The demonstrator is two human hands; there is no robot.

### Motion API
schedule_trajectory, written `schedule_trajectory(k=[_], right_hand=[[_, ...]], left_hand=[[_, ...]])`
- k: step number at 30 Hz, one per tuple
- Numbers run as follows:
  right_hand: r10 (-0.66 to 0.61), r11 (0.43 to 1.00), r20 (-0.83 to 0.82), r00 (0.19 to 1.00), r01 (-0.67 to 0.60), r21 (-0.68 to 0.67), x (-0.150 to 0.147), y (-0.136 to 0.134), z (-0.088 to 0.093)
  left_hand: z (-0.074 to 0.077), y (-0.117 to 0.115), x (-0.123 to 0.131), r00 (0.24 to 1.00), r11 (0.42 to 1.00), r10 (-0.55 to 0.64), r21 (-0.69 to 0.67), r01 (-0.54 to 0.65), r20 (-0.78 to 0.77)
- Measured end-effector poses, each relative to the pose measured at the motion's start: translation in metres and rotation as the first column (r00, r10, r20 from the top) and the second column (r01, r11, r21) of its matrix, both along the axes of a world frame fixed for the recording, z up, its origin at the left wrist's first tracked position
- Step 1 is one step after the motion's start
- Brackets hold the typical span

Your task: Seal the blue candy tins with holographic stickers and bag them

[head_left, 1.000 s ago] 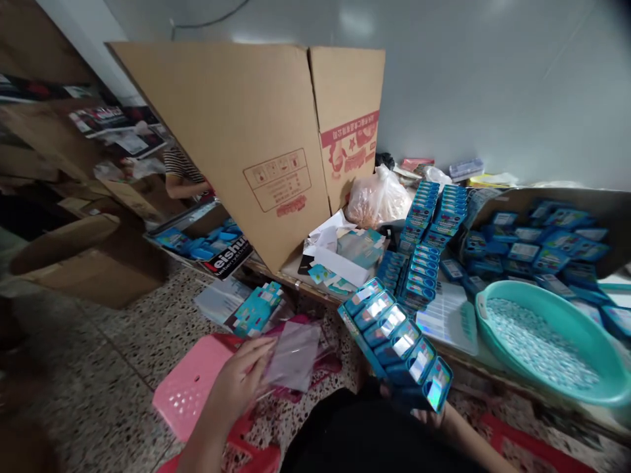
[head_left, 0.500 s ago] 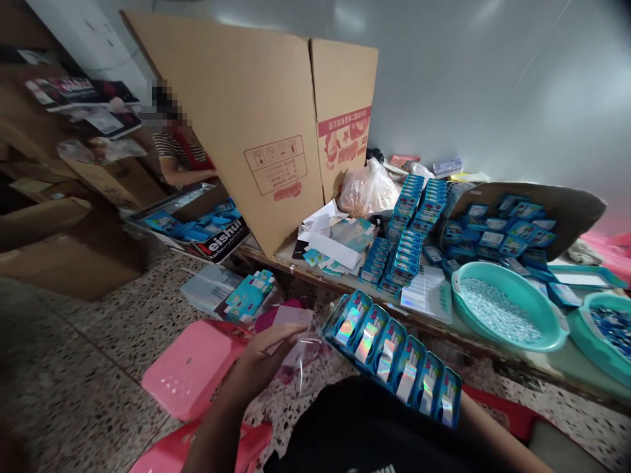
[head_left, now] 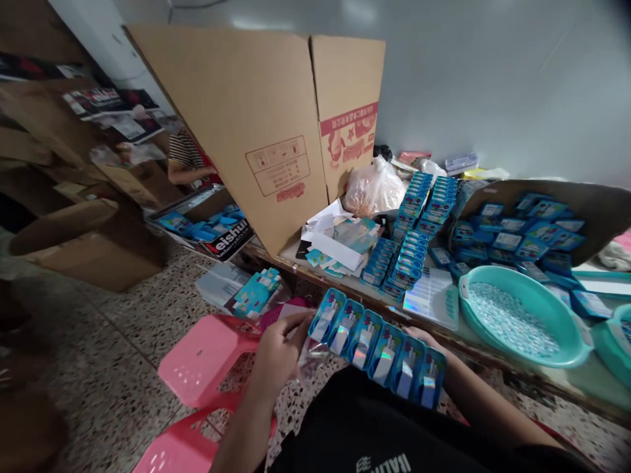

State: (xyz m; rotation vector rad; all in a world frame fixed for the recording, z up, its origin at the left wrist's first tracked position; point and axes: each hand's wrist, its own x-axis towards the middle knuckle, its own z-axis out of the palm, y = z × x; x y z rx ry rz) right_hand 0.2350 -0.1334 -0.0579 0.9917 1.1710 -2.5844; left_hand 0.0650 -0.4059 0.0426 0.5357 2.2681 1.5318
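A row of small blue packs (head_left: 377,348), each with a shiny silvery label, lies tilted across my lap in front of my black shirt. My left hand (head_left: 280,351) is closed at the row's left end, and its fingertips are partly hidden. Clear plastic film (head_left: 315,353) hangs just below that end. Behind the right end, my right hand (head_left: 422,337) supports the row from its far side; most of its fingers are out of sight behind the packs.
Stacked blue packs (head_left: 411,240) stand on the worktable beside a turquoise basin (head_left: 473,315) of pale wrapped pieces. A tall cardboard box (head_left: 276,118) rises at the back. Pink stools (head_left: 197,355) stand at my left. A co-worker's striped sleeve (head_left: 185,150) shows behind the box.
My left hand has moved from the loose plastic film to the row's left end. The row has shifted slightly left, and my right hand now shows at its far side.
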Motion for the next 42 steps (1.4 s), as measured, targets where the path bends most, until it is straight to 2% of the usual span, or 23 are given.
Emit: schedule_trajectory(k=[5, 7, 9, 11, 15, 17, 19, 21, 23, 26, 29, 32, 34, 35, 38, 40, 42], right_hand=[[0.155, 0.976, -0.057, 0.986, -0.161, -0.149, -0.008, 0.016, 0.025], [0.210, 0.953, -0.104, 0.972, -0.228, -0.202, -0.010, 0.020, 0.033], [0.240, 0.942, -0.131, 0.962, -0.264, -0.208, -0.011, 0.023, 0.039], [0.255, 0.938, -0.146, 0.956, -0.281, -0.202, -0.012, 0.026, 0.041], [0.294, 0.932, -0.163, 0.942, -0.321, -0.170, -0.016, 0.033, 0.042], [0.315, 0.927, -0.166, 0.934, -0.341, -0.155, -0.018, 0.036, 0.043], [0.334, 0.920, -0.165, 0.928, -0.359, -0.157, -0.021, 0.039, 0.045], [0.345, 0.916, -0.163, 0.924, -0.369, -0.156, -0.022, 0.041, 0.048], [0.344, 0.919, -0.174, 0.923, -0.369, -0.139, -0.021, 0.043, 0.049], [0.336, 0.923, -0.205, 0.919, -0.365, -0.121, -0.018, 0.045, 0.048], [0.307, 0.930, -0.232, 0.923, -0.342, -0.130, -0.015, 0.044, 0.044], [0.240, 0.950, -0.269, 0.933, -0.282, -0.131, -0.013, 0.042, 0.041], [0.199, 0.961, -0.282, 0.938, -0.244, -0.133, -0.012, 0.039, 0.040], [0.185, 0.963, -0.283, 0.941, -0.231, -0.136, -0.012, 0.037, 0.039], [0.159, 0.967, -0.277, 0.948, -0.206, -0.149, -0.012, 0.035, 0.038], [0.176, 0.960, -0.275, 0.945, -0.226, -0.162, -0.011, 0.035, 0.037], [0.210, 0.949, -0.284, 0.936, -0.265, -0.170, -0.011, 0.036, 0.035]], left_hand=[[0.003, 0.016, -0.001, 0.955, 0.970, 0.243, 0.061, -0.236, -0.168], [0.010, 0.024, 0.002, 0.942, 0.975, 0.221, 0.052, -0.214, -0.252], [0.016, 0.033, 0.005, 0.935, 0.989, 0.147, 0.016, -0.150, -0.322], [0.020, 0.041, 0.007, 0.939, 0.993, 0.110, -0.009, -0.119, -0.326], [0.023, 0.052, 0.006, 0.953, 0.980, 0.184, -0.023, -0.195, -0.239], [0.025, 0.056, 0.005, 0.928, 0.971, 0.212, -0.037, -0.235, -0.305], [0.029, 0.060, 0.004, 0.856, 0.959, 0.222, -0.056, -0.279, -0.466], [0.033, 0.065, 0.003, 0.707, 0.942, 0.196, -0.071, -0.329, -0.679], [0.035, 0.070, 0.001, 0.523, 0.950, 0.074, -0.098, -0.295, -0.849], [0.036, 0.072, -0.001, 0.315, 0.968, -0.132, -0.191, -0.163, -0.940], [0.033, 0.069, 0.000, 0.209, 0.974, -0.166, -0.193, -0.116, -0.964], [0.028, 0.071, 0.007, 0.143, 0.988, -0.081, -0.099, -0.122, -0.986], [0.023, 0.080, 0.013, 0.150, 0.982, 0.045, 0.017, -0.186, -0.988], [0.020, 0.087, 0.016, 0.181, 0.970, 0.134, 0.092, -0.224, -0.974], [0.017, 0.109, 0.018, 0.347, 0.910, 0.387, 0.292, -0.296, -0.854], [0.019, 0.119, 0.013, 0.462, 0.885, 0.458, 0.342, -0.316, -0.759], [0.025, 0.123, 0.005, 0.553, 0.872, 0.484, 0.325, -0.366, -0.678]])
